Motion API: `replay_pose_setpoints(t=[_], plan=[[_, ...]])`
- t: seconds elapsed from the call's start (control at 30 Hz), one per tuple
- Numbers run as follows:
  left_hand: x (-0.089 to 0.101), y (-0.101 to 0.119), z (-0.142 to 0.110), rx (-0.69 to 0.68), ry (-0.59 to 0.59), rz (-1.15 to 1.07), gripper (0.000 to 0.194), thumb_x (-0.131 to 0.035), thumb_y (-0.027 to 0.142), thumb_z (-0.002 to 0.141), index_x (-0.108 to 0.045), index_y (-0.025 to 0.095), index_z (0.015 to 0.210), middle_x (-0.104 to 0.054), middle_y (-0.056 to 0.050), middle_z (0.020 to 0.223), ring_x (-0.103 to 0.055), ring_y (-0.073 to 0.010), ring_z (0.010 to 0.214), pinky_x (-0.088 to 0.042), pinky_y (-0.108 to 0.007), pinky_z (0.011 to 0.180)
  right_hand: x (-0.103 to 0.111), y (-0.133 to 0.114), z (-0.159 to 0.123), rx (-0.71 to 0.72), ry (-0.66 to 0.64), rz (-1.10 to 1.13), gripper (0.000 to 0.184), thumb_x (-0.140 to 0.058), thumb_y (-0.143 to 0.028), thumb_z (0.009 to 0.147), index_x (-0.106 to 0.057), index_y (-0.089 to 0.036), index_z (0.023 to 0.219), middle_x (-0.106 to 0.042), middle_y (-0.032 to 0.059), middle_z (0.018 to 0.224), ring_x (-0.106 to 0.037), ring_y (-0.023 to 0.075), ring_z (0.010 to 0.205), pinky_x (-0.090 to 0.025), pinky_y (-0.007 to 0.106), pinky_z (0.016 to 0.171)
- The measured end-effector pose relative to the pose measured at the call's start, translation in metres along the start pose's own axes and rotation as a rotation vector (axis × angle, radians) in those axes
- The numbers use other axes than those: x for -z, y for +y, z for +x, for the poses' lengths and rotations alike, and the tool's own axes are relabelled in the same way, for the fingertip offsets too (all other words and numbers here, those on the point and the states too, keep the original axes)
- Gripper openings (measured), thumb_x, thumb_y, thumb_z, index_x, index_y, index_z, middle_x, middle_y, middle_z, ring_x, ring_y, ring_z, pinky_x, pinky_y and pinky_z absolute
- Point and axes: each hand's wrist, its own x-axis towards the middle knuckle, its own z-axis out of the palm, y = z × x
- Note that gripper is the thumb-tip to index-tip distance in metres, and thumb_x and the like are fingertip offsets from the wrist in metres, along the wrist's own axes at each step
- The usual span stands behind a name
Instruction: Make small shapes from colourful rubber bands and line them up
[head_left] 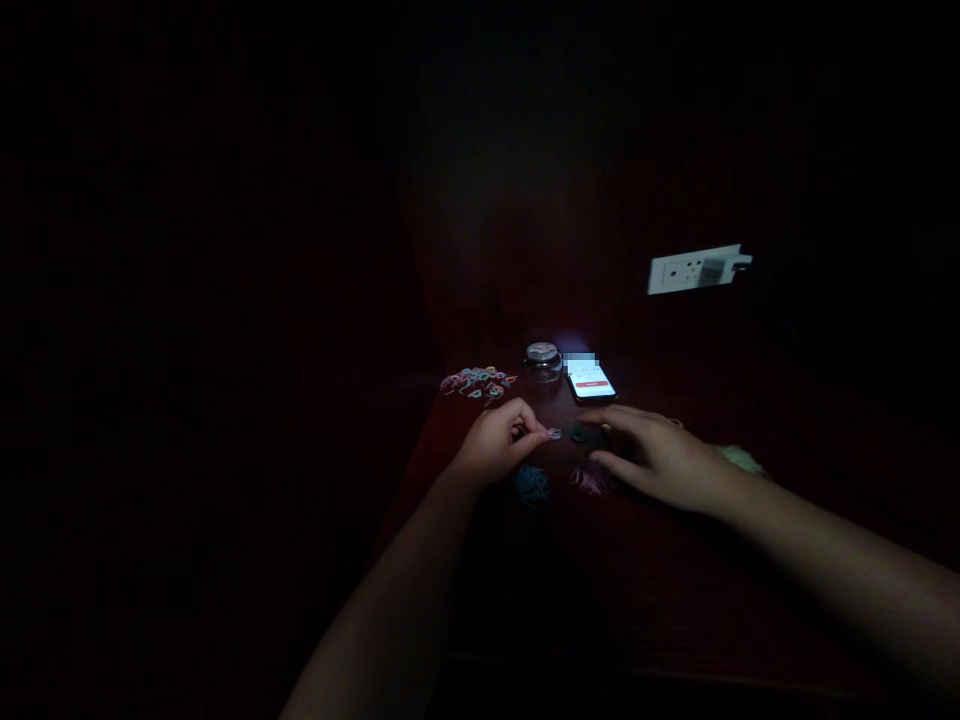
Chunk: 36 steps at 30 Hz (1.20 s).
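My left hand [504,438] is closed in a pinch, its thumb and forefinger on small pale rubber bands [555,434] just above the table. Over to the right, my right hand [645,450] has its thumb and fingers apart, with nothing visible between them. Close to its fingertips lie a small dark green bunch [578,434] and a purple pile of rubber bands [592,478]. A blue pile [532,484] sits in front of my left hand. Beyond that hand spreads a mixed-colour heap of rubber bands [480,380]. Pale yellow-green bands [739,459] show behind my right wrist.
A clear round jar with a lid [542,362] stands at the back of the dark red table [420,470]. Beside it is a phone [591,379] with a lit screen. A white wall socket [694,269] holds a plug. Most surroundings are too dark to make out.
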Motion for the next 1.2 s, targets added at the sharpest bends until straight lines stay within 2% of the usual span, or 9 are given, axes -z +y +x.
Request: replay_pose_setpoints(t=[0.07, 0.1, 0.2, 0.3, 0.57, 0.73, 0.97, 1.2], plan=[[-0.005, 0.007, 0.000, -0.020, -0.017, -0.032, 0.020, -0.066, 0.034, 0.082, -0.054, 0.018, 0.080, -0.069, -0.002, 0.085, -0.065, -0.0130, 0.080, -0.050, -0.023, 0.075, -0.004, -0.013, 0.007, -0.036, -0.021, 0.033, 0.048, -0.063, -0.034, 0.083, -0.053, -0.026, 0.129, -0.065, 0.0099, 0.120, -0.063, 0.0257, 0.100, -0.051, 0.043, 0.084], [-0.007, 0.010, -0.001, -0.025, -0.025, -0.034, 0.019, -0.065, 0.034, 0.082, -0.055, 0.018, 0.080, -0.070, -0.003, 0.086, -0.065, -0.0133, 0.080, -0.051, -0.023, 0.076, -0.006, -0.017, 0.010, -0.047, -0.033, 0.080, 0.048, -0.063, -0.034, 0.082, -0.052, -0.027, 0.128, -0.066, 0.0086, 0.116, -0.065, 0.0236, 0.093, -0.053, 0.040, 0.078], [-0.012, 0.018, -0.001, -0.031, -0.039, -0.013, 0.019, -0.066, 0.035, 0.082, -0.056, 0.019, 0.079, -0.070, -0.003, 0.084, -0.066, -0.0136, 0.078, -0.051, -0.023, 0.073, -0.014, -0.019, 0.013, -0.078, -0.013, 0.234, 0.034, -0.060, -0.032, 0.085, -0.056, -0.025, 0.118, -0.069, 0.0045, 0.098, -0.063, 0.0163, 0.071, -0.051, 0.031, 0.062], [-0.013, 0.022, -0.001, -0.043, -0.044, -0.009, 0.019, -0.066, 0.034, 0.082, -0.056, 0.019, 0.078, -0.070, -0.002, 0.083, -0.066, -0.0135, 0.078, -0.051, -0.023, 0.073, -0.021, -0.012, 0.009, -0.084, 0.024, 0.330, 0.021, -0.058, -0.032, 0.086, -0.059, -0.023, 0.105, -0.066, 0.0012, 0.082, -0.058, 0.0137, 0.062, -0.047, 0.027, 0.055], [-0.014, 0.022, 0.001, -0.060, -0.066, -0.005, 0.013, -0.067, 0.028, 0.081, -0.058, 0.019, 0.079, -0.069, -0.001, 0.081, -0.066, -0.0127, 0.078, -0.051, -0.023, 0.075, -0.021, -0.009, 0.007, -0.048, 0.090, 0.273, 0.015, -0.056, -0.032, 0.086, -0.067, -0.022, 0.085, -0.065, 0.0025, 0.073, -0.058, 0.0171, 0.066, -0.047, 0.031, 0.061], [-0.014, 0.024, 0.002, -0.062, -0.102, -0.004, 0.012, -0.069, 0.027, 0.079, -0.061, 0.018, 0.083, -0.071, -0.002, 0.085, -0.066, -0.0124, 0.078, -0.051, -0.023, 0.074, -0.018, -0.008, 0.008, -0.087, 0.081, 0.257, 0.016, -0.057, -0.034, 0.086, -0.069, -0.023, 0.084, -0.068, 0.0032, 0.076, -0.061, 0.0186, 0.068, -0.047, 0.032, 0.061], [-0.014, 0.021, 0.003, -0.151, -0.106, 0.015, 0.013, -0.068, 0.017, 0.077, -0.065, 0.018, 0.090, -0.072, -0.002, 0.087, -0.066, -0.0113, 0.078, -0.050, -0.022, 0.073, -0.017, -0.001, 0.006, -0.128, 0.095, 0.251, 0.021, -0.058, -0.035, 0.085, -0.071, -0.019, 0.085, -0.070, 0.0044, 0.077, -0.062, 0.0178, 0.068, -0.047, 0.030, 0.061], [-0.017, 0.014, 0.004, -0.171, -0.109, -0.052, 0.013, -0.067, 0.019, 0.079, -0.066, 0.017, 0.092, -0.073, -0.003, 0.087, -0.068, -0.0120, 0.079, -0.055, -0.025, 0.074, -0.022, 0.009, 0.005, -0.137, 0.084, 0.298, 0.022, -0.060, -0.036, 0.085, -0.073, -0.019, 0.090, -0.070, 0.0049, 0.080, -0.063, 0.0176, 0.071, -0.050, 0.031, 0.065]])
